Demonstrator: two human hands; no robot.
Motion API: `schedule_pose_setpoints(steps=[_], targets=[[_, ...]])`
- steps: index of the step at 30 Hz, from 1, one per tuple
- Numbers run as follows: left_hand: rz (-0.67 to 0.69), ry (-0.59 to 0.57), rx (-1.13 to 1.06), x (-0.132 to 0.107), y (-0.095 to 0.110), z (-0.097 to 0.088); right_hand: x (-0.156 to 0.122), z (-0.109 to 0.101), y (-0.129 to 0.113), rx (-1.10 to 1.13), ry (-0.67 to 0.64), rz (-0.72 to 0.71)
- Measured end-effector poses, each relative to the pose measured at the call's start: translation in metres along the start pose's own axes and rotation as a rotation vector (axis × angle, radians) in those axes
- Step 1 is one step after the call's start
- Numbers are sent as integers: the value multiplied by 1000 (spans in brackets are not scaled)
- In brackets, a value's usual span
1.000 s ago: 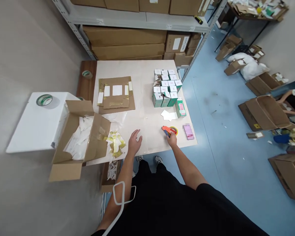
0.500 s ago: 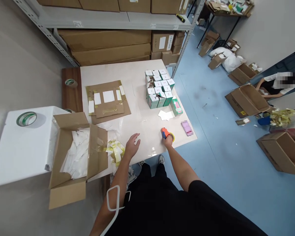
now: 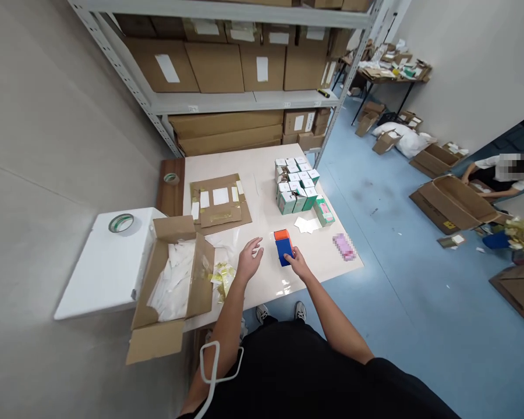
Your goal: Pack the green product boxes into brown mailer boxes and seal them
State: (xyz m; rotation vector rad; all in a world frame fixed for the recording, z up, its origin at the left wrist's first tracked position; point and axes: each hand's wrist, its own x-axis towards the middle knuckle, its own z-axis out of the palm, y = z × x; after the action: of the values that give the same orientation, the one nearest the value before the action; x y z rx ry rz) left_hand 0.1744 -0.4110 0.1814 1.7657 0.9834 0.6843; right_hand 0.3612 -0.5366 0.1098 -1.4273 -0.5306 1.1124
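Note:
In my right hand (image 3: 297, 263) is an orange and blue tape dispenser (image 3: 283, 247), its blue side facing up, held over the front of the white table (image 3: 266, 273). My left hand (image 3: 250, 259) hovers to the left of it, fingers apart and holding nothing. Crumpled yellow tape and white scraps (image 3: 222, 276) lie beside my left wrist. Beyond my hands, flattened cardboard (image 3: 220, 218) with white labels lies on the left. Small green and white boxes (image 3: 294, 186) stand in a block on the right, with one more box (image 3: 324, 210) lying near them.
An open carton (image 3: 201, 279) with white packing material stands left of my left arm. A tape roll (image 3: 121, 222) lies on a white block (image 3: 100, 262). Metal shelving (image 3: 227, 103) with cartons rises behind the table. To the right, another person sits by a large open carton (image 3: 454, 203).
My right hand has raised and turned the tape dispenser, bringing its blue side into view, and moved it closer to my left hand. The camera view has tilted up and shifted left.

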Motion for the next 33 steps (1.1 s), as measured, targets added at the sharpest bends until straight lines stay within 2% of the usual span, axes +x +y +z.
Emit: schedule_pose_setpoints(steps=[4,8,13,17,22,28,30,33], targets=[[41,48,-52,12,28,-13,-7,19,-36,-33,-97,-79],[41,100,-94,23,54,-35,-15,29,-60,-112,-167,-175],[40,17,-100,21,84,-64,-24,31,-82,-238,-261,-280],[114,-65,-59,10,101,-78,-27,35,-93,-365,-300,-387],[227,-92,-19,-2,113,-92,-27,42,-98,-568,-268,-485],[259,-208,28,-9,118,-104,-26,48,-106,-681,-299,-567],[257,-198,18,-10,115,-105,-26,49,-109,-711,-309,-584],[252,-119,-5,-11,108,-106,-26,51,-115,-751,-319,-621]])
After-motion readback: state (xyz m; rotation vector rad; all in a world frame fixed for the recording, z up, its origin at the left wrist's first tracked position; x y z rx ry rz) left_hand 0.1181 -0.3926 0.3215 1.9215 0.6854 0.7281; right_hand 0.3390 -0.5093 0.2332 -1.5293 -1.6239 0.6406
